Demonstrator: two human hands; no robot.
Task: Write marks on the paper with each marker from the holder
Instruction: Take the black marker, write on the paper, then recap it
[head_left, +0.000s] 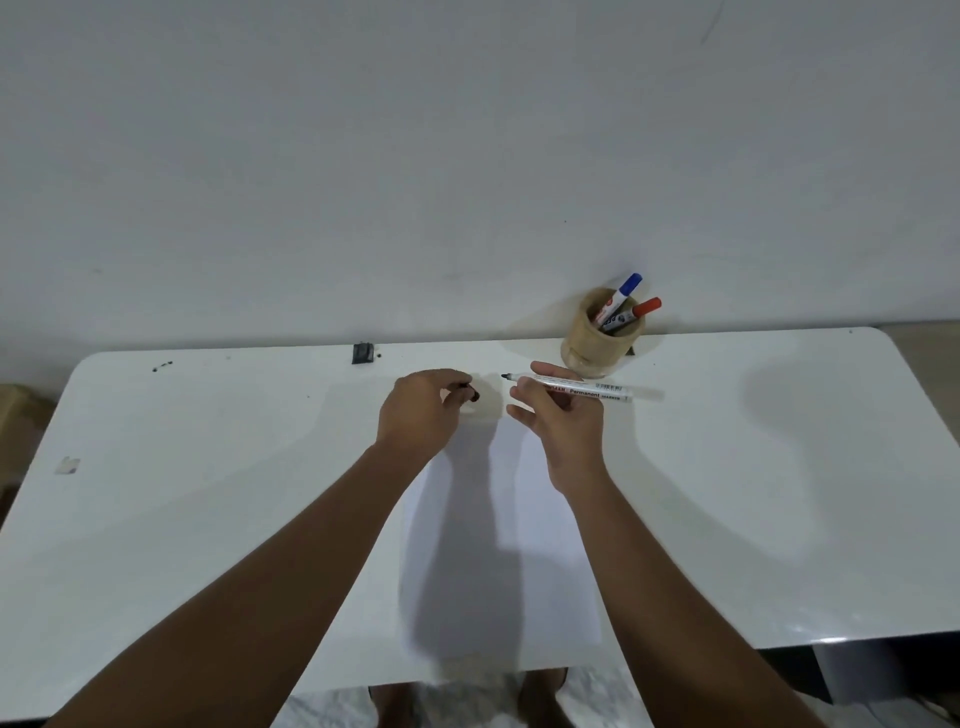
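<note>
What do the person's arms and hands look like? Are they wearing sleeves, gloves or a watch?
Both arms are bare as far as the picture shows, with no sleeves in view. The left hand and the right hand wear no gloves. No watch, bracelet or ring shows on either one. Each hand is bare, with nothing marked or written on it that can be seen.

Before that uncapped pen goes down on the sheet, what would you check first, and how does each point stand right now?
1. Cap off: ok. The left hand holds the black cap, apart from the marker.
2. Tip exposed: ok, the dark tip points left.
3. Grip: not ok for writing. The right hand holds the marker level in its fingers, not tip down.
4. Paper ready: ok, flat on the table and unmarked where visible, though arm shadows cover part of it.
5. Markers left: ok. The blue marker and red marker stand in the holder.
6. Ink flow: cannot tell.
</note>
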